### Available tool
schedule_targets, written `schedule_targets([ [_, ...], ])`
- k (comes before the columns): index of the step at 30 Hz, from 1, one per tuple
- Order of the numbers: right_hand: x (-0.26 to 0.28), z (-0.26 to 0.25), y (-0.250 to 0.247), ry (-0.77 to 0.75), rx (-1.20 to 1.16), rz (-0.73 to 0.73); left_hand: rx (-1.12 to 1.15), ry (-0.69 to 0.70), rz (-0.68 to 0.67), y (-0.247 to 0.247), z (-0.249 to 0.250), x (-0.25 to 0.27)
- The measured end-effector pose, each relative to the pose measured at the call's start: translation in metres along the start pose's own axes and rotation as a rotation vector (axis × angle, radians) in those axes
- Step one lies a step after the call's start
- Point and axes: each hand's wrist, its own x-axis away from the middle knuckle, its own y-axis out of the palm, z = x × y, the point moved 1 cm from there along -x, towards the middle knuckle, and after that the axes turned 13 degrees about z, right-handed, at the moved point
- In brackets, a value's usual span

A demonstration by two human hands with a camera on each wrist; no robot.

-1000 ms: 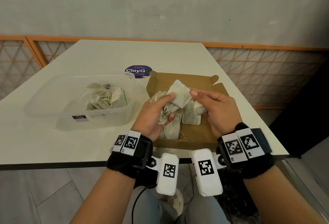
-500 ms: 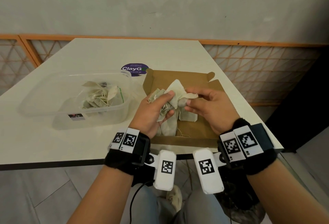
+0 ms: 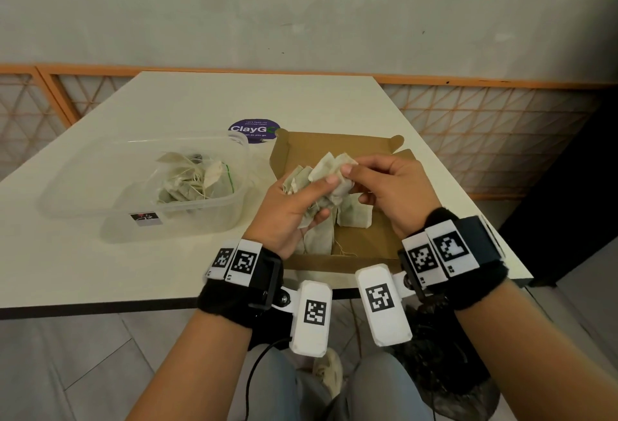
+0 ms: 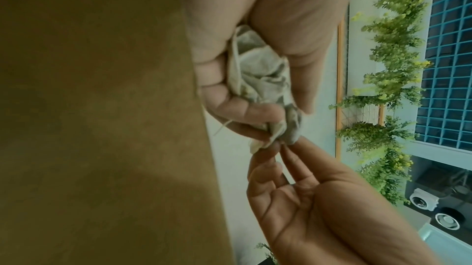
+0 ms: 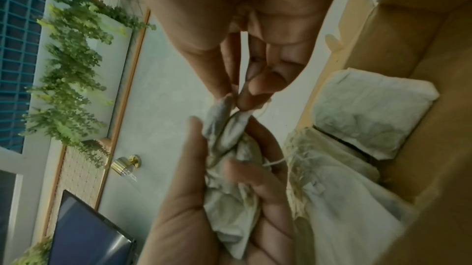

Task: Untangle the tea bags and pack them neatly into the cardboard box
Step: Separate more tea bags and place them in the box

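Observation:
A tangled clump of pale tea bags (image 3: 321, 183) hangs over the open brown cardboard box (image 3: 378, 240). My left hand (image 3: 301, 199) grips the clump (image 4: 258, 75) with thumb and curled fingers. My right hand (image 3: 374, 179) pinches one bag's edge (image 5: 230, 108) at the clump's top with thumb and fingertips. Two tea bags (image 3: 354, 216) lie flat in the box beneath the hands, one also visible as a tea bag (image 5: 375, 112) in the right wrist view. More tangled tea bags (image 3: 194, 183) sit in a clear plastic tub (image 3: 83, 186) to the left.
The white table (image 3: 234, 99) carries a purple round sticker (image 3: 254, 131) behind the box. The box flap (image 3: 334, 142) stands up at the far side. The table's front edge runs just under my wrists. An orange railing (image 3: 468, 82) lines the wall behind.
The right hand's pinch has shifted from the clump's right side to its upper edge, close to the left thumb. The clump stays over the box.

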Motion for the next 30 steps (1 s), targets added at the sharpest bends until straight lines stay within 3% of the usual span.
schedule_targets([
  [5,-0.006,-0.012,-0.001,0.002,0.069,-0.063,0.007,-0.003,0.027,-0.001,-0.003,-0.003],
  [11,-0.014,-0.018,-0.002,-0.108,0.230,-0.147,0.050,-0.005,0.017,-0.001,-0.002,-0.003],
  [18,-0.032,-0.016,-0.021,-0.112,0.402,-0.083,0.467,-0.097,0.025,-0.011,0.001,-0.007],
  [25,-0.008,-0.005,-0.004,0.082,0.505,-0.523,0.515,-0.068,0.054,-0.010,0.003,-0.005],
  [30,-0.007,0.012,0.017,0.131,0.536,-0.554,0.502,-0.073,0.082,-0.010,0.002,-0.007],
])
